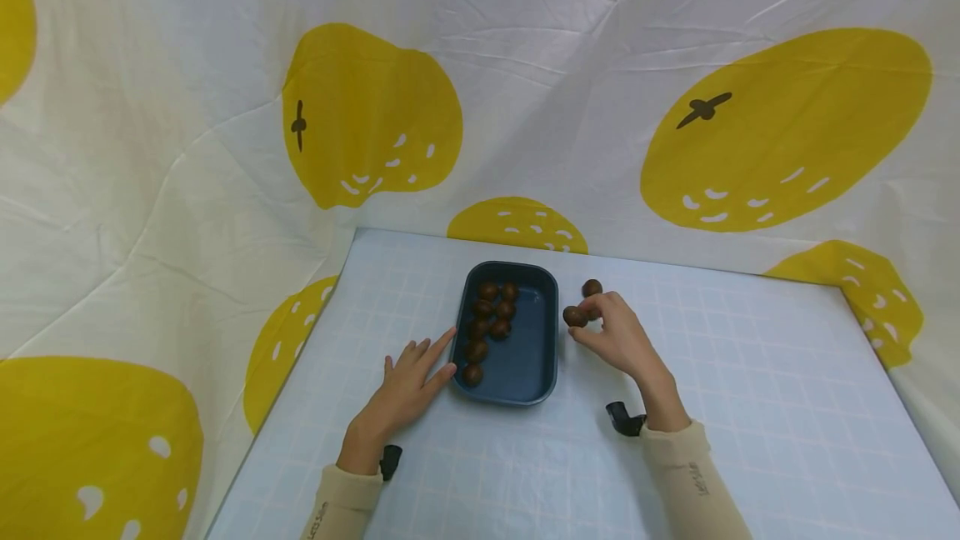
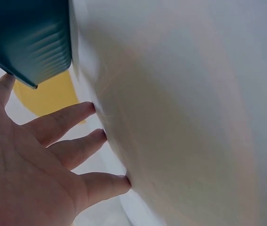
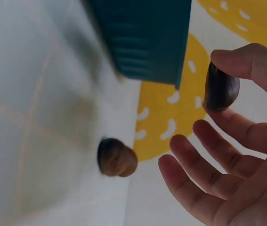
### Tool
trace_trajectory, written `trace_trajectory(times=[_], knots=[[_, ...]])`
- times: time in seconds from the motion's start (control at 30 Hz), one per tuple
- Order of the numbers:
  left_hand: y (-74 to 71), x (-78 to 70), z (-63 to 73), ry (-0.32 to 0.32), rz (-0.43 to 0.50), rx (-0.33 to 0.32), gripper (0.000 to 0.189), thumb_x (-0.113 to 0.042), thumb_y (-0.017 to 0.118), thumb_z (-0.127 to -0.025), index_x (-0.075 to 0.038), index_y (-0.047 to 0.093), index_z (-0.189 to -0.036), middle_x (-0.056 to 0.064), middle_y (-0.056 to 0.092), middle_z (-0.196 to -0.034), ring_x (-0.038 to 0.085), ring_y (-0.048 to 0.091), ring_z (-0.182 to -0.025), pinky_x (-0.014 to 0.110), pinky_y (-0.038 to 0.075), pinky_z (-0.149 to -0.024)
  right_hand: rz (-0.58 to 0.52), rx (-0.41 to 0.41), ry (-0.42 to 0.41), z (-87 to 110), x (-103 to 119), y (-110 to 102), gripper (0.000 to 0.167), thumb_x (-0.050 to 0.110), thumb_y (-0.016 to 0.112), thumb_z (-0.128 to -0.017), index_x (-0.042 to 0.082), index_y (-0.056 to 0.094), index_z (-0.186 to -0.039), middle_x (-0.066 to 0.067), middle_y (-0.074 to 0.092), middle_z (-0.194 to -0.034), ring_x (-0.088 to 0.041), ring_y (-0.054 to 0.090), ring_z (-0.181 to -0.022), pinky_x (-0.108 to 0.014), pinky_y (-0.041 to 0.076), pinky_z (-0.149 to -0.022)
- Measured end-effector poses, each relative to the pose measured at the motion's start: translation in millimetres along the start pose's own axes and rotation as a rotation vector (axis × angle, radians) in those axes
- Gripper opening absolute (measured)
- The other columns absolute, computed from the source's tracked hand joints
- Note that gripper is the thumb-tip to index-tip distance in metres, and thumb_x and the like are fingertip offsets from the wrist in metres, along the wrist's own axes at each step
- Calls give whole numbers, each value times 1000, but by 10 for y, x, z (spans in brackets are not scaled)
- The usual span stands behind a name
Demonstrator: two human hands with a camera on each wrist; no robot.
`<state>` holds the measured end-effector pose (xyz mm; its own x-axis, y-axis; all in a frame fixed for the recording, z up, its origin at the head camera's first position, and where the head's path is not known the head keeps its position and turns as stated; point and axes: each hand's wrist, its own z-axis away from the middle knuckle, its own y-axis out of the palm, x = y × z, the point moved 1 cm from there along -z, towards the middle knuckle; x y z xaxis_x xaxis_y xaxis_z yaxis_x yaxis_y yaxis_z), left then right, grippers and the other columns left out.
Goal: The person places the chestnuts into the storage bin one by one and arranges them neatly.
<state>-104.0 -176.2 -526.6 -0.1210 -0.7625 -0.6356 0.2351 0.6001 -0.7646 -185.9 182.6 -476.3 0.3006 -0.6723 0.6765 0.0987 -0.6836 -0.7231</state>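
Observation:
My right hand (image 1: 618, 338) pinches a chestnut (image 1: 575, 317) between thumb and index finger, just off the right rim of a dark blue tray (image 1: 536, 357). In the right wrist view the held chestnut (image 3: 222, 88) looks dark and glossy, and the other fingers stand loosely apart. Two more chestnuts (image 3: 112, 157) overlap on the table there; in the head view one chestnut (image 1: 592, 288) shows beyond the fingers. My left hand (image 1: 405, 390) lies spread at the tray's left side, thumb and index finger at its wall, other fingertips (image 2: 90, 107) on the table.
Several chestnuts (image 1: 476, 351) lie along the left half inside the tray. The table (image 1: 750, 407) has a pale blue checked cover. A white cloth with yellow fruit shapes (image 1: 525, 107) hangs behind and at the left. Black wrist mounts (image 1: 625, 419) stick out from both wrists.

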Motion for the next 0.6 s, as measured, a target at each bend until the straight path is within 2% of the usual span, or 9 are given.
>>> trace_trajectory(times=[0.13, 0.37, 0.6], knots=[[-1, 3, -2, 2, -2, 3, 60, -64, 35, -102, -52, 15, -156, 18, 32, -158, 42, 17, -148, 76, -1, -106, 0, 2, -21, -51, 154, 8, 33, 18, 80, -84, 2, 66, -108, -18, 57, -105, -37, 56, -93, -43, 47, -76], [-1, 10, -2, 1, 1, 1, 59, -64, 35, -102, -52, 15, -157, 18, 32, -158, 42, 16, -148, 76, -1, -107, -4, 17, -24, -180, 415, 25, 36, 20, 78, -85, 1, 66, -113, -21, 58, -113, -38, 57, -101, -46, 50, -81], [0, 15, -4, 2, 2, 3, 59, -65, 35, -102, -53, 14, -156, 18, 32, -158, 42, 16, -148, 75, -1, -107, 5, 58, -48, -341, 658, 80, 39, 25, 77, -87, 3, 66, -117, -15, 56, -117, -34, 55, -102, -45, 49, -81]])
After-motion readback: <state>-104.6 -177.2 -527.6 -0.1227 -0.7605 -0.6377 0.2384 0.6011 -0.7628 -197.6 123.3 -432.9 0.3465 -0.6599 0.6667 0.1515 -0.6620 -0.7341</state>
